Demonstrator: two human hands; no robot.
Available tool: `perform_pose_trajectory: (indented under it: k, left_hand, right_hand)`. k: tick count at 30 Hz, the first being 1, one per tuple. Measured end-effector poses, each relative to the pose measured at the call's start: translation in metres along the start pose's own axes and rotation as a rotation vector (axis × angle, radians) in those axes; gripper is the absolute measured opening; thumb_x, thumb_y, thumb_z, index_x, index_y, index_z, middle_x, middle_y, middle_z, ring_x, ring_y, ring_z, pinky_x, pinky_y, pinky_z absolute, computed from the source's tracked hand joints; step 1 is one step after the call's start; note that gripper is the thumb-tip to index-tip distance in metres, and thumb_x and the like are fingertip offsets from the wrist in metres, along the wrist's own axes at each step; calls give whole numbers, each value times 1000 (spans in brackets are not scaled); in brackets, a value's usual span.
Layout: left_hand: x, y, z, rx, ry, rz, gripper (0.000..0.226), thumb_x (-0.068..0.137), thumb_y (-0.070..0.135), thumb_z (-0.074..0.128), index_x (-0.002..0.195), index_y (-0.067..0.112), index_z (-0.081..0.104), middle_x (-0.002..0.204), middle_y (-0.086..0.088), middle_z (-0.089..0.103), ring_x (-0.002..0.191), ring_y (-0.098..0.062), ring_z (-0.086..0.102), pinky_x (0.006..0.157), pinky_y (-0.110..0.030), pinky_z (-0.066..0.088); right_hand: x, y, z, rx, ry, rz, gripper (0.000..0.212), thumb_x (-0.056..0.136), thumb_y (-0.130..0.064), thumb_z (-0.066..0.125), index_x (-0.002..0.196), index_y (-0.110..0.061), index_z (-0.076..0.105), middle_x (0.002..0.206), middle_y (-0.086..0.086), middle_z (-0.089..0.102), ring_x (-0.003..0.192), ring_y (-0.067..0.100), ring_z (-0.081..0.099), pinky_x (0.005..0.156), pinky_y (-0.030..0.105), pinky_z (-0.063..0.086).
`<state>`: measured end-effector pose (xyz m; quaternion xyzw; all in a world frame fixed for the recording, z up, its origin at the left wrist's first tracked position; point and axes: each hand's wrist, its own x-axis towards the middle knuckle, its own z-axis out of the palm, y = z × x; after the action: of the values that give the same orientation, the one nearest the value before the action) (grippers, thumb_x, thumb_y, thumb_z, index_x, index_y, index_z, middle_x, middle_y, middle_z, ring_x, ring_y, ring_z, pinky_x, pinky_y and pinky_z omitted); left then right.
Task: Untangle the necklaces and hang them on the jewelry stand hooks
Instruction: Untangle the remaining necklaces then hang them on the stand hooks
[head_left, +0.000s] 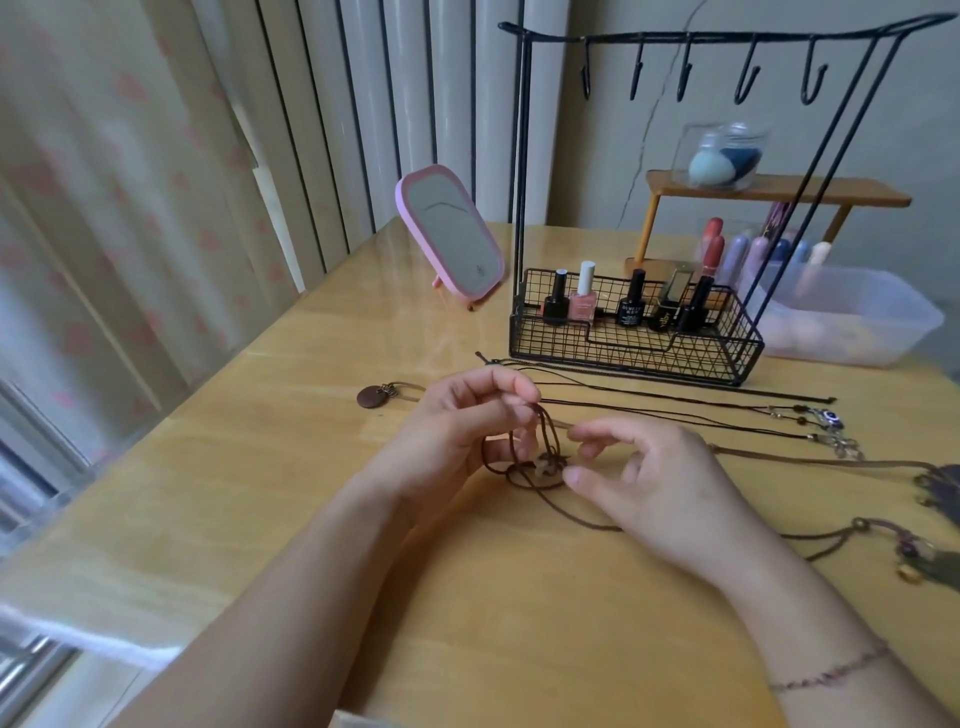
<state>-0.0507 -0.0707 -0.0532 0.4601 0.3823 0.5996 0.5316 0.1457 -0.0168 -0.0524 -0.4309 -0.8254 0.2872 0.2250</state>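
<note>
Several brown cord necklaces lie tangled on the wooden table (311, 415), with a knot of cords (540, 465) between my hands. My left hand (467, 431) pinches brown cords and lifts them just above the knot. My right hand (649, 478) hovers beside the knot with curled fingers, its thumb and forefinger close to the cords. A round brown pendant (374, 397) lies to the left. Beaded pendant ends (831, 421) trail to the right. The black jewelry stand (727, 39) rises behind, and its hooks hang bare.
The stand's wire basket (634, 353) holds nail polish bottles. A pink mirror (449, 234) stands at the back left. A clear plastic tub (857, 322) and a small wooden shelf (779, 192) with a sponge jar sit at the back right. Tasselled pendants (935, 561) lie at the right edge.
</note>
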Motion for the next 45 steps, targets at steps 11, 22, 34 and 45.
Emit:
perform_pose_trajectory:
  k: [11,22,34,45]
  left_hand:
    - [0,-1,-1,196,84,23,22,86,-9,59,94,11,62,74,0,58,61,-17,52,53,-21,45]
    - [-2,-3,12,366,-70,15,8,95,2,58,90,8,62,65,9,64,53,-6,53,49,-11,39]
    - [-1,-3,11,288,-58,-13,6,86,16,64,89,11,64,70,1,65,58,-15,59,53,-30,41]
    - [1,-6,7,122,-84,4,16,80,-3,67,93,6,62,76,-4,68,69,-13,65,67,-24,56]
  right_hand:
    - [2,-1,8,42,49,1,10,91,-30,65,82,-35,66,73,-23,68,55,13,58,61,33,52]
    - [-1,-12,0,549,126,-1,11,91,-11,67,84,-17,73,69,4,73,49,-1,54,64,22,41]
    - [0,-9,0,606,175,-90,8,84,-14,76,81,-21,78,75,-2,75,60,6,61,58,24,48]
    - [0,-7,1,409,264,-84,19,75,-18,83,81,-33,73,73,-1,69,55,18,51,53,20,44]
